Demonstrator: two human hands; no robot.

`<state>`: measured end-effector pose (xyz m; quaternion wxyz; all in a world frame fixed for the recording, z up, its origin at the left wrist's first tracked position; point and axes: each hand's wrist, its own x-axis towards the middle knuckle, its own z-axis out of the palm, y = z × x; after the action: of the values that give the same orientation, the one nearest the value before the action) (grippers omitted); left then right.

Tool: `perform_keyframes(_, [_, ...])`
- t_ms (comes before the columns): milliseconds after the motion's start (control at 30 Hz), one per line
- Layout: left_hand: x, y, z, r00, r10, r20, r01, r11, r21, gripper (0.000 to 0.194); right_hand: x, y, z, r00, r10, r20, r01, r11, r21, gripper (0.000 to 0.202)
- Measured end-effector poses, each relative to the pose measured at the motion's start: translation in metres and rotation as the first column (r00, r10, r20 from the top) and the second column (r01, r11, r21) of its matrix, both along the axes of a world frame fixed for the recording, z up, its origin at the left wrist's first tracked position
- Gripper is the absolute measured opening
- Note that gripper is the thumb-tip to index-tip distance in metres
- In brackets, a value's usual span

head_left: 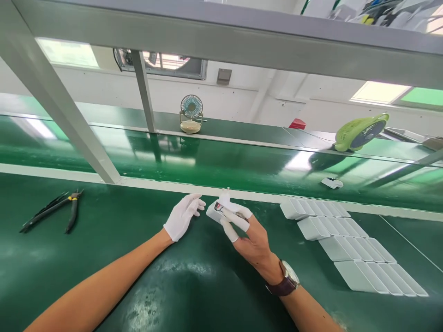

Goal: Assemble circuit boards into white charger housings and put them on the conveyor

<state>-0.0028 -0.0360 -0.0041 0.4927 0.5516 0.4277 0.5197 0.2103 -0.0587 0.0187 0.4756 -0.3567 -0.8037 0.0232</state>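
Note:
My left hand [183,216], in a white glove, rests just above the green table with its fingers loosely curled and apart, nothing visible in it. To its right, my right hand [247,230] wears white finger covers and a wristwatch. Its fingers are wrapped round a small white case [213,212] with a dark and red marking near its top. The case is tilted, and part of it is hidden behind the covered fingers. A narrow gap separates it from my left fingertips.
Several rows of white trays [360,249] stand at the right. Black-handled pliers [71,205] lie at the left. Beyond the pale table edge [166,186] are a small white piece [332,183], a beige fan [191,115] and a green fan [360,133]. A metal post [74,110] rises at the left.

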Motion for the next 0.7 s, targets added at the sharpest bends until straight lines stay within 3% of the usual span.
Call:
perform_keyframes(167, [0.001,-0.001,0.002,1.0,0.011,0.005,-0.011,1.0,-0.002,0.047,0.0,0.0,-0.013,0.971,0.155,0.181,-0.117,0.972,-0.203,0.042])
perform_keyframes(233, [0.001,-0.001,0.002,1.0,0.005,-0.011,-0.005,1.0,-0.003,0.047,0.0,-0.001,-0.02,0.968,0.156,0.196,-0.108,0.966,-0.235,0.043])
perform_keyframes(433, [0.002,-0.001,0.001,1.0,-0.008,-0.017,0.009,1.0,0.016,0.05,0.0,-0.001,-0.018,0.981,0.092,0.173,-0.057,0.978,-0.198,0.041])
perform_keyframes(600, [0.001,-0.001,-0.002,1.0,-0.021,-0.01,0.021,1.0,0.014,0.046,0.002,0.0,-0.007,1.0,0.0,0.009,0.0,0.996,-0.087,0.037])
perform_keyframes(700, [0.001,-0.002,-0.001,1.0,-0.014,-0.008,0.015,1.0,0.027,0.046,0.002,-0.002,-0.012,0.99,0.072,0.119,-0.053,0.986,-0.156,0.034])
